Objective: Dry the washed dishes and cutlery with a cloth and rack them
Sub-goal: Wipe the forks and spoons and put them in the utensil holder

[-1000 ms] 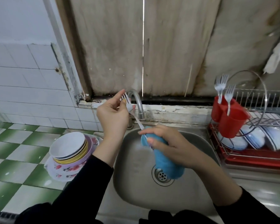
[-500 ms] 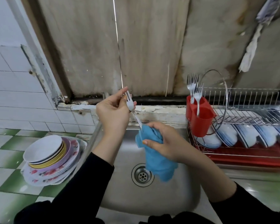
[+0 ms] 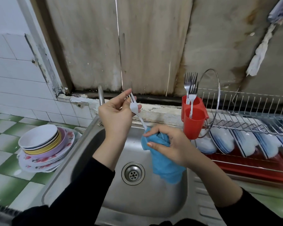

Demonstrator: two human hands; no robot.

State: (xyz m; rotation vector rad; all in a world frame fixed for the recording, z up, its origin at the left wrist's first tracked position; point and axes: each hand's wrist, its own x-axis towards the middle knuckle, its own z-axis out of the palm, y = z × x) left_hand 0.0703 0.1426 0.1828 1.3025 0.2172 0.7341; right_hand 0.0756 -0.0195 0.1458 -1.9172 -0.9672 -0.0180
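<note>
My left hand (image 3: 115,116) pinches the head of a metal fork (image 3: 135,109), tines up, above the steel sink (image 3: 88,154). The fork's handle slants down to the right into a blue cloth (image 3: 163,165). My right hand (image 3: 167,144) grips that cloth, bunched round the handle's lower end, which is hidden. A red cutlery holder (image 3: 194,124) on the wire dish rack (image 3: 252,124) at the right holds several forks (image 3: 191,88). A stack of plates and bowls (image 3: 42,147) sits on the tiled counter to the left.
Blue-rimmed bowls (image 3: 245,144) stand on edge in the rack over a red drip tray (image 3: 252,168). The tap (image 3: 101,95) rises behind my left hand. A drain (image 3: 133,173) lies at the sink's middle. A green-and-white tiled counter (image 3: 5,160) runs left.
The view has swung a little to the right. My right hand has bunched the cloth tighter round the fork's handle; my left hand keeps the fork's head.
</note>
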